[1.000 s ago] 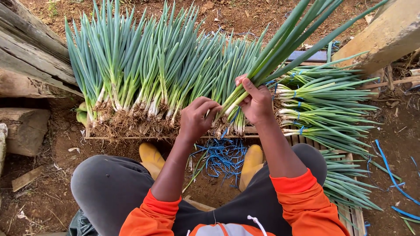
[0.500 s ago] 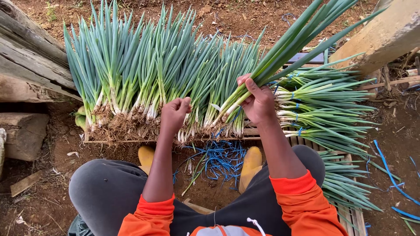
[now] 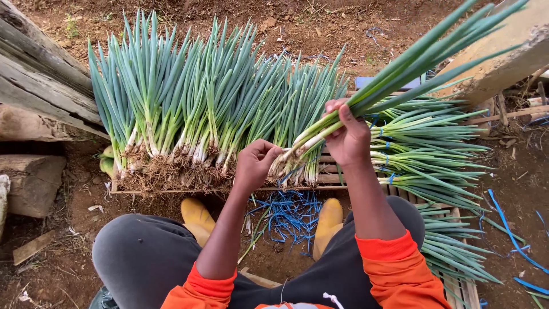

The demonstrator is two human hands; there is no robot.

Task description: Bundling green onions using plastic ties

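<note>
A low wooden slatted crate [image 3: 329, 178] lies flat on the bare earth and carries a long row of spring onions [image 3: 200, 109], laid side by side with their smooth blue-green leaves fanning toward twelve o'clock and their white stems and tangled, soil-caked roots hanging over the crate's near edge. The right hand [image 3: 346, 134] is closed around a small bunch of onions [image 3: 400, 74], gripping it at the pale lower stems so that the long tubular leaves slant up toward two o'clock and the white root ends point down toward seven o'clock. The left hand [image 3: 255, 165] sits just at eight o'clock of that grip, fingers curled in at the root ends of the held bunch; whether it pinches them or only touches them cannot be told. At three o'clock of the hands, tied bundles of onions [image 3: 434, 154], each bound with thin blue string, lie stacked sideways with leaves pointing to the right, spilling down toward five o'clock. Between two yellow rubber boots [image 3: 197, 217] at six o'clock lies a loose heap of blue strings [image 3: 291, 214] on the reddish, crumbly soil. Weathered grey wooden planks [image 3: 40, 74] lean at nine to ten o'clock, rough and cracked. The person wears orange sleeves [image 3: 394, 269] and dark grey trousers [image 3: 137, 257].
</note>
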